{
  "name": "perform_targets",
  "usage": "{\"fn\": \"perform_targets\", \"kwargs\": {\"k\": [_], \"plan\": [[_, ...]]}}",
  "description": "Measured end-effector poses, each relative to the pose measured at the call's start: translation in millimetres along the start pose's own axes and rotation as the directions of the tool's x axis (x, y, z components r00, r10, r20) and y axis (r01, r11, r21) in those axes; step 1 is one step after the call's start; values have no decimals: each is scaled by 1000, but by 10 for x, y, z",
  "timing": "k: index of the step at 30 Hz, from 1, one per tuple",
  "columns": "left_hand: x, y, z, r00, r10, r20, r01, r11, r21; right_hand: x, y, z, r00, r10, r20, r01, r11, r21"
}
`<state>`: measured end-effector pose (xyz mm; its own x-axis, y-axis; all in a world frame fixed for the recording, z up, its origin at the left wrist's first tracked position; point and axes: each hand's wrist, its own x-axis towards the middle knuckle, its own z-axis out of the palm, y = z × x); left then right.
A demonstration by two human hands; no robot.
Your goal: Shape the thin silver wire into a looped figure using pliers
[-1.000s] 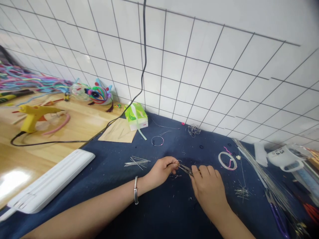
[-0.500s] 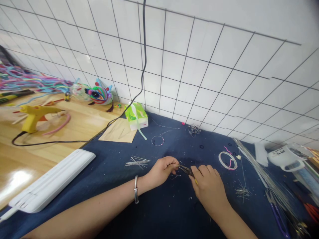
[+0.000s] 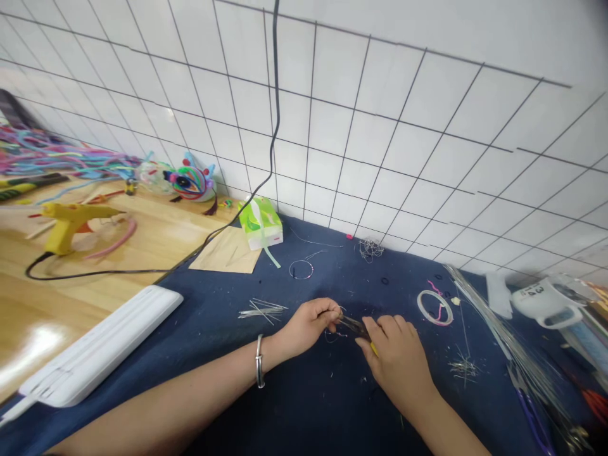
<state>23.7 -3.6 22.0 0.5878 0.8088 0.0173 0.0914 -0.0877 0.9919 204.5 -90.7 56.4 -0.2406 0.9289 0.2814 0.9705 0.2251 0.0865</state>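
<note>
My left hand (image 3: pixel 312 322) is closed in a pinch on a thin wire (image 3: pixel 335 335), part of which curves out below the fingers. My right hand (image 3: pixel 396 351) is wrapped round a pair of pliers (image 3: pixel 352 324) with a bit of yellow on the handle. The pliers' jaws point left and meet the wire at my left fingertips; the exact contact is too small to make out. A wire ring (image 3: pixel 301 270) lies beyond my left hand, and a small pile of cut wires (image 3: pixel 263 310) lies to its left.
A white power strip (image 3: pixel 99 345) and a yellow glue gun (image 3: pixel 71 221) are at left. A green tissue pack (image 3: pixel 261 223) stands near the wall. At right are a tape roll (image 3: pixel 435 308), long wires (image 3: pixel 498 323), purple-handled pliers (image 3: pixel 532 415) and a white mug (image 3: pixel 541 304).
Both hands keep nearly the same place. My right thumb has shifted slightly left on the pliers, and the view has moved a little.
</note>
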Motion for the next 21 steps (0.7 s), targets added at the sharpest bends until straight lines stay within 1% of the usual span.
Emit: {"fn": "perform_targets", "kwargs": {"k": [4,7,8,10,12,14,17,21], "plan": [[14,-14,-43,1000,6,18,-4,998,-56,-10,71,76,999,-2,-55,11,986,168],[21,-28,-85,997,19,69,-10,992,-127,-14,157,177,995,41,-88,-14,958,288],[23,-33,-96,995,17,98,-2,989,-150,-13,181,204,995,62,-77,-34,947,320],[30,-47,-115,986,10,167,21,983,-184,-10,209,233,997,75,-4,-68,921,384],[36,-65,-126,975,8,223,37,979,-198,-4,212,230,994,64,87,-96,892,442],[42,-86,-130,966,1,257,53,978,-202,0,203,213,988,38,148,-107,865,490],[48,-109,-129,957,-16,290,78,976,-202,1,193,206,983,14,182,-107,850,515],[49,-107,-127,949,-27,313,92,977,-195,-2,197,240,980,9,200,-110,860,498]]}}
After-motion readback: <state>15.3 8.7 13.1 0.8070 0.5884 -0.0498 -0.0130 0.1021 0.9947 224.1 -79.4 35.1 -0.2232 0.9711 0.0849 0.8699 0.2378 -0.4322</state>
